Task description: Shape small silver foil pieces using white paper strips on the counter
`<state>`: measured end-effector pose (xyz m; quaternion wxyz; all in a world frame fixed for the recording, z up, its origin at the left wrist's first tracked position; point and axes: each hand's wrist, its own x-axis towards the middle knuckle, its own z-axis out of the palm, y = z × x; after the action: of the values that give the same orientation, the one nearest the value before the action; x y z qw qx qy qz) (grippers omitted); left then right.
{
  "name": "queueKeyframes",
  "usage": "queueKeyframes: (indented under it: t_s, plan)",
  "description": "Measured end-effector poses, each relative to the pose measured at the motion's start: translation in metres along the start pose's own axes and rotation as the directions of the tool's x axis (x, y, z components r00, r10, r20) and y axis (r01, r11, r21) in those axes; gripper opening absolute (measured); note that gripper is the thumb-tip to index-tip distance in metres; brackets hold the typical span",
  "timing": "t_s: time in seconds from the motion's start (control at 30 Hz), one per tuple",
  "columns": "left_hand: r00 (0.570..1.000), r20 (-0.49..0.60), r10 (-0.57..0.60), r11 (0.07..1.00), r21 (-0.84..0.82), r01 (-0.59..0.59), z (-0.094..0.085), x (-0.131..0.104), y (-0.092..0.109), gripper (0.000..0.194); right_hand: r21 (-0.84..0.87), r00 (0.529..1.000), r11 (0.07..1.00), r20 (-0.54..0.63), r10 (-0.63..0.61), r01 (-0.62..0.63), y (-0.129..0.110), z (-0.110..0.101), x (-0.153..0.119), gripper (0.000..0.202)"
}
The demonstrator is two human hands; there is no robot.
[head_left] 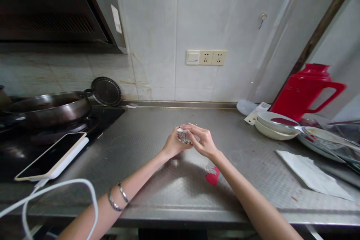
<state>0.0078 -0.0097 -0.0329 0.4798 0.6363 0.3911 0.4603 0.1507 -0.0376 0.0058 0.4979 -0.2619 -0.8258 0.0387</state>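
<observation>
Over the middle of the steel counter, my left hand (172,145) is wrapped round a small silvery, crumpled-looking object (184,135). My right hand (203,141) lies over the top and right side of that object, its fingers bent and touching it. Most of the object is hidden by my fingers. A torn red piece (213,176) lies flat on the counter, just left of my right forearm. Two silver bangles (114,199) circle my left forearm.
A pan (50,108) sits on the stove at left, beside a phone (52,157) with a white cable (67,182). At right stand stacked bowls (274,131), a red thermos jug (302,92), plates and a white folded sheet (312,172). The counter's front edge (182,213) runs below.
</observation>
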Motion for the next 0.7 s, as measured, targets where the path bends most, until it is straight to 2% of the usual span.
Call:
queueKeyframes:
  t_s: [0.1,0.17,0.23,0.3,0.37,0.53,0.7]
  plan:
    - [1.0,-0.023,-0.017,0.998,0.054,0.018,0.001,-0.001,0.004,0.058,0.06,1.0,0.998,0.004,-0.008,0.007,-0.007,0.0,0.002,0.028]
    - [0.999,-0.018,-0.048,0.999,0.014,0.048,0.001,-0.003,0.008,0.057,0.07,0.996,0.996,-0.053,0.066,-0.062,-0.008,0.001,0.002,0.028]
    - [0.996,-0.023,-0.092,0.995,-0.047,0.091,0.002,-0.005,0.013,0.058,0.053,0.963,0.979,-0.18,0.202,-0.196,-0.006,0.002,0.002,0.03]
    - [0.99,-0.032,-0.137,0.985,-0.108,0.133,0.003,-0.008,0.019,0.059,0.045,0.903,0.947,-0.288,0.318,-0.319,0.0,0.003,0.002,0.032]
    - [0.987,-0.033,-0.156,0.975,-0.163,0.149,0.005,-0.011,0.024,0.058,0.043,0.889,0.933,-0.292,0.353,-0.357,0.008,0.005,0.0,0.032]
    - [0.98,-0.078,-0.184,0.964,-0.207,0.165,0.004,-0.012,0.028,0.057,0.036,0.952,0.971,-0.19,0.239,-0.236,0.014,0.012,-0.006,0.028]
    - [0.985,-0.063,-0.159,0.968,-0.205,0.143,-0.002,-0.008,0.029,0.057,0.046,0.981,0.994,-0.163,0.107,-0.101,0.006,0.013,-0.007,0.027]
